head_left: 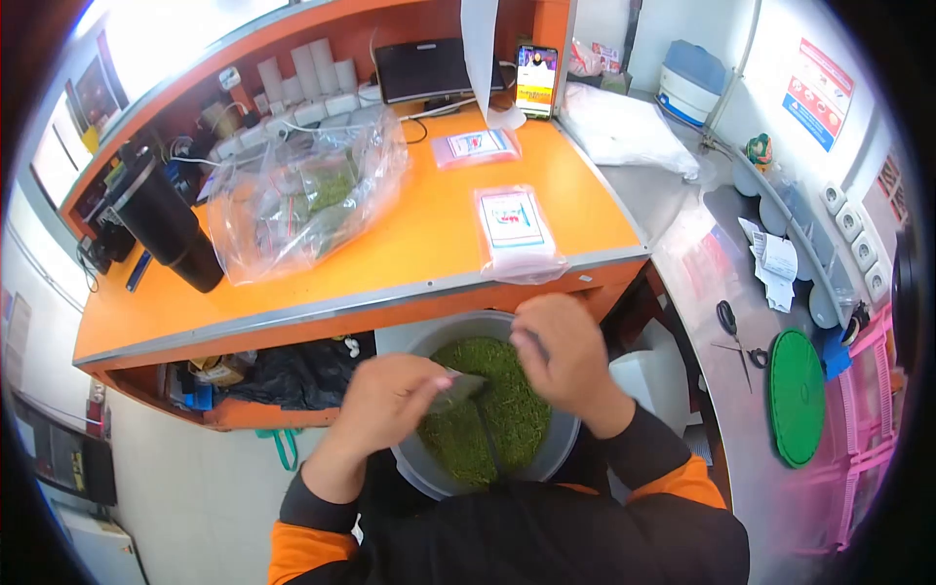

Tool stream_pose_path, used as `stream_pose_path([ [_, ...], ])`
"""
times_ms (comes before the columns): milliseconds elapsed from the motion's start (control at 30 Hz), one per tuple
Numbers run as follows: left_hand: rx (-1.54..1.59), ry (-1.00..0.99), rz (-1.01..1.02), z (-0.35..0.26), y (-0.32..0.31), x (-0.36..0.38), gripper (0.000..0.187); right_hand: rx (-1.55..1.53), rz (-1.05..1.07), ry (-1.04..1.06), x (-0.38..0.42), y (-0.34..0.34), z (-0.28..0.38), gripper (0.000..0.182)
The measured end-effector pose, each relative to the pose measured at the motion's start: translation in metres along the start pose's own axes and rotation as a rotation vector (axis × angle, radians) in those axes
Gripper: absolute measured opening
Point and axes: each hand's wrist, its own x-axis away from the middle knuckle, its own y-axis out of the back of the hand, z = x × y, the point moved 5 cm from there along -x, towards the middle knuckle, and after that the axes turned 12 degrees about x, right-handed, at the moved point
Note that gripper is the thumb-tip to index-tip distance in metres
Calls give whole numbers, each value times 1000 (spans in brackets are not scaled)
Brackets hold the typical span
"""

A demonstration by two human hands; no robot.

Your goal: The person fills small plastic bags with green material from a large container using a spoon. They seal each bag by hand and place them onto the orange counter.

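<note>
A grey bucket (pixel 409 470) in front of me holds finely chopped green plant material (pixel 497 429). Over its left side, my left hand (pixel 385 398) pinches a small clear plastic bag (pixel 454 392) with some green in it. My right hand (pixel 568 351) is above the bucket's right rim, slightly blurred, with its fingers curled together. What it holds, if anything, is hidden. A dark cord (pixel 488 434) hangs across the bucket's middle, in front of the green material.
Pink-edged packets (pixel 515 234) lie on the orange desk (pixel 409 244), near a large clear bag (pixel 302 200) of small green-filled bags and a black tumbler (pixel 171 229). A phone (pixel 536 80) stands behind. At right are scissors (pixel 731 327) and a green lid (pixel 797 398).
</note>
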Motion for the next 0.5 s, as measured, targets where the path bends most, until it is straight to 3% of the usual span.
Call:
stream_pose_path([
  [67, 0, 101, -207, -1, 36, -9, 12, 214, 55, -44, -8, -5, -22, 13],
  [100, -163, 62, -296, -11, 60, -19, 16, 294, 73, -16, -8, -12, -28, 12],
  [167, -257, 72, -708, -7, 113, -38, 21, 460, 103, 39, -10, -26, -40, 10],
  [233, -340, 78, -807, -3, 160, -61, 36, 476, 115, 31, -14, -32, -44, 11],
  [333, -596, 209, -757, 16, 173, -69, 64, 446, 135, -20, -17, -36, -48, 12],
  [367, -798, 28, -748, 19, 167, -71, 80, 423, 140, -52, -18, -38, -50, 13],
  [433, -832, -215, -672, 3, 135, -71, 70, 414, 78, -43, -15, -42, -51, 14],
  [500, -631, -225, -534, -2, 97, -76, 61, 404, 95, -50, -16, -44, -51, 17],
])
